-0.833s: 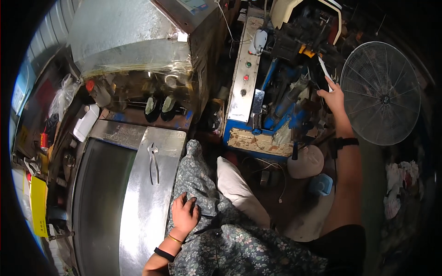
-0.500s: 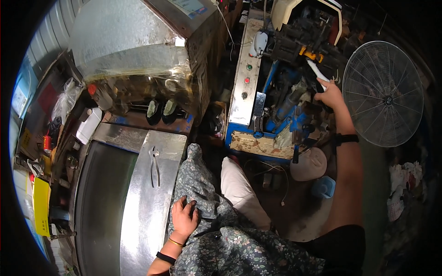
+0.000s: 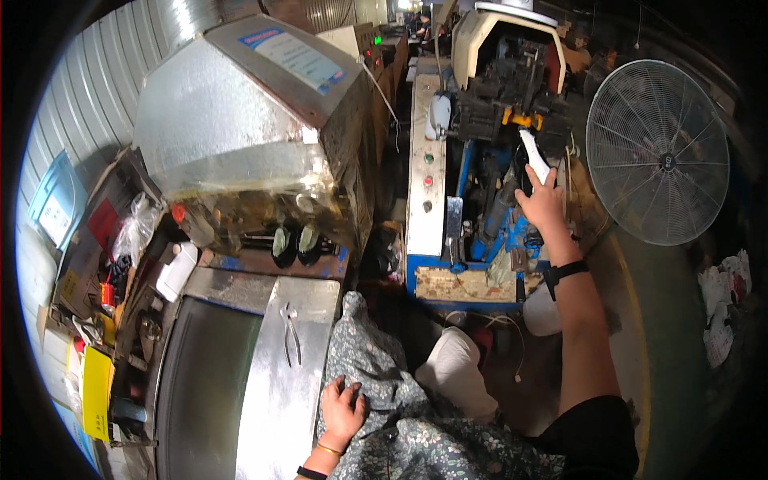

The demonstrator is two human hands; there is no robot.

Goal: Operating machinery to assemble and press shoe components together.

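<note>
My right hand [image 3: 545, 200] is stretched forward and closed round a long, slim white object [image 3: 533, 156]; I cannot make out its kind. The far end of that object points at a yellow part [image 3: 522, 120] on a dark machine [image 3: 512, 84]. My left hand [image 3: 342, 410] lies on my dark floral apron [image 3: 376, 360], fingers a little apart and nothing in them. Beside it is a metal tabletop [image 3: 268, 400] with pliers [image 3: 290, 334] lying on it. Two black shoes with pale green insides [image 3: 294, 245] sit under a metal hood [image 3: 224, 112].
A large round fan [image 3: 660, 152] stands at the right. A white panel with buttons [image 3: 430, 184] runs along the blue machine frame [image 3: 464, 304]. At left are a white bottle [image 3: 176, 270], a red can [image 3: 107, 297] and a yellow box [image 3: 97, 392]. A loose cable [image 3: 512, 324] hangs below the frame.
The view has tilted up and shifted. My right hand, still holding the white object, appears a little lower and further left, its object near the yellow part. My left hand stays on the apron.
</note>
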